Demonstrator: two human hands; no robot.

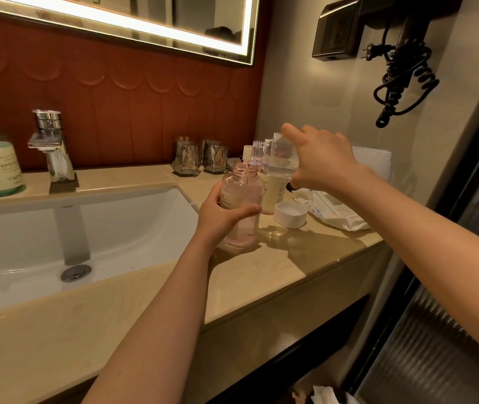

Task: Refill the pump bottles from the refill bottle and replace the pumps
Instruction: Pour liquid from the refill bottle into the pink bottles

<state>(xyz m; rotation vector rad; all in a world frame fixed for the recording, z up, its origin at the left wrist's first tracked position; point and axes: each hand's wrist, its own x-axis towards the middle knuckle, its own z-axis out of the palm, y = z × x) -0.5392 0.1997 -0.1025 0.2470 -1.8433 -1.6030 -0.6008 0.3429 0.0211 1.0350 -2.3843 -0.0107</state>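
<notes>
The left forearm leads up to the left hand, whose fingers curl round the uncapped pink pump bottle on the counter. At its 1 o'clock the right hand grips the tilted refill bottle, its mouth just over the pink neck. A white cap lies at 3 o'clock.
</notes>
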